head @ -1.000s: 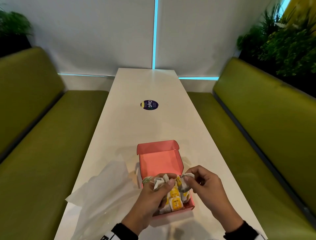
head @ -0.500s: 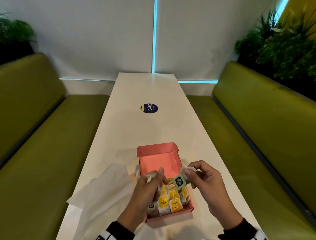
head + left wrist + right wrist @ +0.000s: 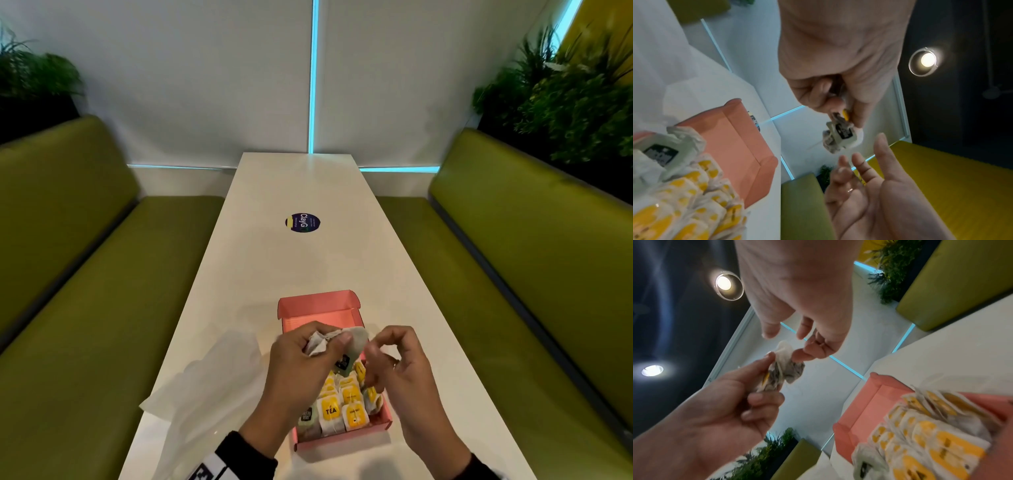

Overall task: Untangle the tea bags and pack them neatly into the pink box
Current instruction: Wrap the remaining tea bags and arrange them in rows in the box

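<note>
The pink box (image 3: 342, 440) lies open on the white table (image 3: 298, 267), its lid (image 3: 318, 301) standing at the far end. Rows of yellow-tagged tea bags (image 3: 342, 407) fill its near half, with a green-tagged bag (image 3: 306, 416) at the near left corner. Above the box my left hand (image 3: 323, 341) grips a crumpled clump of tea bags (image 3: 356, 337), and a dark-printed tag (image 3: 342, 363) dangles below it. My right hand (image 3: 383, 353) hovers just right of the clump with loosely curled fingers. The left wrist view shows its palm (image 3: 869, 186) bare under the clump (image 3: 838, 134).
A crinkled sheet of translucent white wrapping (image 3: 212, 383) lies left of the box. A round dark sticker (image 3: 302, 222) sits farther up the table. Green benches (image 3: 85, 308) (image 3: 513, 274) flank the table, with plants (image 3: 565, 96) behind them.
Half a second ago my right hand pinched the tea bag with the dark-printed tag. Now that bag hangs from my left hand's clump and the right hand has let go.
</note>
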Demonstrator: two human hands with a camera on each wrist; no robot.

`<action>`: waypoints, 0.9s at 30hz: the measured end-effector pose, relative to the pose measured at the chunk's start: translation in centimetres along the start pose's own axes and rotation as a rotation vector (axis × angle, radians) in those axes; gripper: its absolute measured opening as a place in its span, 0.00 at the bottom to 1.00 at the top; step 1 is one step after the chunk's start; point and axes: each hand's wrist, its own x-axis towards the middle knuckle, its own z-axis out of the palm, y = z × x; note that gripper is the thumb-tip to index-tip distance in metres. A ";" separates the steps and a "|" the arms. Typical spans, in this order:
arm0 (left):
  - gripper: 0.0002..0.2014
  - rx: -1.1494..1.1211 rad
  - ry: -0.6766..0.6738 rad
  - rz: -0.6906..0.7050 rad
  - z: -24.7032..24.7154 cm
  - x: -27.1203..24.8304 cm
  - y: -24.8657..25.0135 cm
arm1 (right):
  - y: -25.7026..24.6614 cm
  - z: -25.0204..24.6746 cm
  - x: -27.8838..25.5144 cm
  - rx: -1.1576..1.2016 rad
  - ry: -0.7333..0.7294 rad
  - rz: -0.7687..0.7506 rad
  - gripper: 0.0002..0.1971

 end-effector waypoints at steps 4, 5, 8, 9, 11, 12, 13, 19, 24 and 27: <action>0.08 -0.082 0.039 -0.079 0.2 -0.4 0.3 | 1.2 0.9 -0.9 -0.312 -0.068 -0.137 0.12; 0.07 -0.097 0.045 -0.096 0.3 -0.5 0.3 | 1.4 1.1 -0.9 -0.335 -0.045 -0.167 0.11; 0.08 -0.175 0.099 -0.137 0.1 -0.7 0.5 | 1.1 1.4 -0.7 -0.249 -0.030 -0.138 0.07; 0.09 -0.209 0.126 -0.153 -0.1 -0.7 0.7 | 0.8 1.3 -0.8 -0.200 -0.040 -0.111 0.05; 0.11 -0.256 0.167 -0.185 -0.4 -0.7 1.0 | 0.1 1.0 -0.9 -0.131 -0.051 -0.088 0.03; 0.11 -0.267 0.184 -0.198 -0.4 -0.8 1.2 | -0.2 0.8 -0.9 -0.109 -0.051 -0.092 0.03; 0.11 -0.274 0.203 -0.208 -0.5 -0.8 1.3 | -0.4 0.7 -1.0 -0.089 -0.051 -0.089 0.04; 0.09 -0.254 0.272 -0.227 -1.3 -0.2 1.9 | -1.6 -0.2 -1.2 0.086 -0.134 -0.022 0.18; 0.09 -0.242 0.297 -0.218 -1.8 0.3 2.1 | -2.8 -0.6 -1.3 0.273 -0.222 -0.082 0.22; 0.08 -0.253 0.313 -0.222 -1.9 0.4 2.2 | -3.5 -0.6 -1.6 0.309 -0.159 -0.071 0.24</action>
